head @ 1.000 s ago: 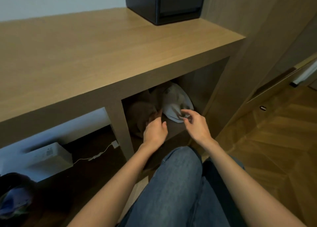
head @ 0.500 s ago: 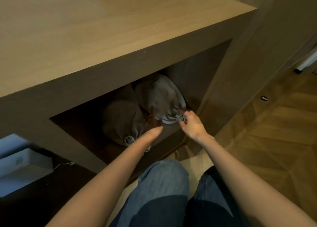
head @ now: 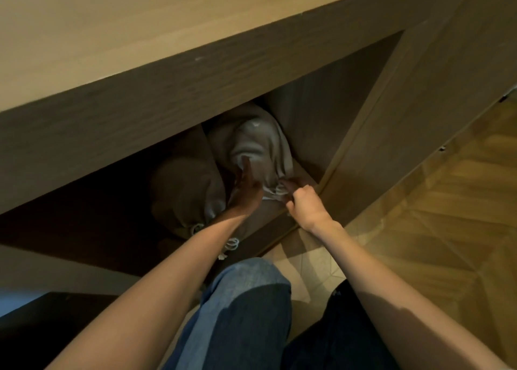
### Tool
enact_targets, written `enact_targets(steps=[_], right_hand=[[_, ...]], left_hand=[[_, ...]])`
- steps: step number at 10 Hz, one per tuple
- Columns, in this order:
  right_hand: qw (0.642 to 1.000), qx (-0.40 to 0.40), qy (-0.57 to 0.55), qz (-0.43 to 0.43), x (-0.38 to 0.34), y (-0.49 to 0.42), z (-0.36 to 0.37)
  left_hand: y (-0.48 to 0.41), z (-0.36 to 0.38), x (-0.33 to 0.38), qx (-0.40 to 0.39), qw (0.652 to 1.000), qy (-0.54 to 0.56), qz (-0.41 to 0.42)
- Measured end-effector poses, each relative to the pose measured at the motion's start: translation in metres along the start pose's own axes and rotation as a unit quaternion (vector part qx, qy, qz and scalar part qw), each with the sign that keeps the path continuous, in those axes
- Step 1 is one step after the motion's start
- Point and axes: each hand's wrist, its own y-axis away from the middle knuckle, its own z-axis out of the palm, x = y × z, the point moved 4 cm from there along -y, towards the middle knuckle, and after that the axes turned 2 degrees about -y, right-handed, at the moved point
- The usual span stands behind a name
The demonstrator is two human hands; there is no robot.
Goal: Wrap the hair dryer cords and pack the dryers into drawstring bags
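Left hand [head: 246, 190]: fingers straight and together, laid flat against the left side of the light bag [head: 257, 140]. Right hand [head: 303, 204]: fingers curled, the bag's gathered neck and white cord [head: 275, 192] pinched. The light bag is lodged at the right end of the cubby [head: 321, 118] under the desk [head: 140, 20]. The dark bag [head: 184, 190] is set just beside it on the left, with its cord ends draped over the shelf's front edge. The small mark on the light bag is too small to be read. No dryer can be seen; contents of both bags are hidden.
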Motion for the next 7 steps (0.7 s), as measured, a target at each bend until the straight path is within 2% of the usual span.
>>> enact_targets(steps=[1,2,3,4,5,6,7], right_hand=[[1.0,-0.008,0.005,0.002,-0.003,0.004,0.003],[1.0,-0.017,0.006,-0.019,-0.008,0.008,0.006],[0.999,-0.021,0.006,-0.023,-0.009,0.01,0.003],[1.0,0.002,0.02,-0.005,-0.006,0.015,-0.011],[0.999,0.008,0.034,-0.005,-0.004,0.022,-0.021],[0.999,0.01,0.032,-0.027,-0.006,0.04,-0.031],[0.997,0.054,0.002,-0.062,-0.013,0.059,-0.048]], left_hand=[[-0.02,0.004,-0.004,0.074,0.961,-0.254,0.077],[-0.029,0.02,-0.019,0.042,0.962,-0.256,0.084],[-0.018,0.008,-0.012,0.054,0.977,-0.202,0.046],[0.016,-0.01,-0.001,0.025,0.999,0.038,-0.008],[0.026,-0.007,0.005,-0.058,0.998,-0.028,0.023],[0.035,-0.012,0.008,-0.062,0.998,-0.005,0.009],[0.049,-0.027,0.018,-0.033,0.999,-0.008,0.025]])
